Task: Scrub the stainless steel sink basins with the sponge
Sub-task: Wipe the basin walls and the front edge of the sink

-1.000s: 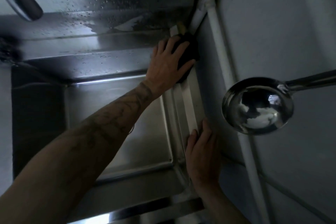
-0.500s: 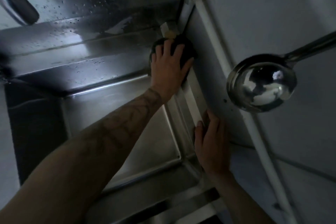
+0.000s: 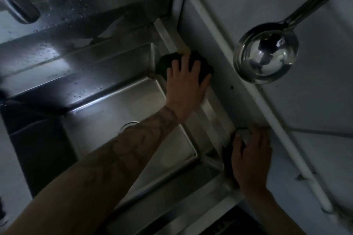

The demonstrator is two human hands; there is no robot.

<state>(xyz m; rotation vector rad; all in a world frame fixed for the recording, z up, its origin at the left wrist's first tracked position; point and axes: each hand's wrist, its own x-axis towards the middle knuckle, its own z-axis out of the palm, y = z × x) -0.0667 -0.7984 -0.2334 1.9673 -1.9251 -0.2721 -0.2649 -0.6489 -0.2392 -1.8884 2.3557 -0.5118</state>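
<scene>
A stainless steel sink basin (image 3: 122, 120) fills the middle of the view, wet and dimly lit. My left hand (image 3: 186, 86) presses a dark sponge (image 3: 164, 63) with spread fingers against the sink's right rim, near the far right corner. The sponge shows on both sides of my fingers. My right hand (image 3: 250, 156) rests flat on the right rim (image 3: 214, 112) close to the near corner, fingers relaxed and holding nothing. The drain (image 3: 129, 125) shows partly behind my left forearm.
A steel ladle (image 3: 265, 53) hangs against the wall on the right, above the rim. A white pipe (image 3: 246, 86) runs along that wall. The faucet spout (image 3: 17, 4) sticks in at the top left. A wet backsplash ledge (image 3: 57, 47) lies behind the basin.
My left hand and the sponge slid back along the right rim, away from the far corner. My right hand stayed on the rim. The camera view shifted.
</scene>
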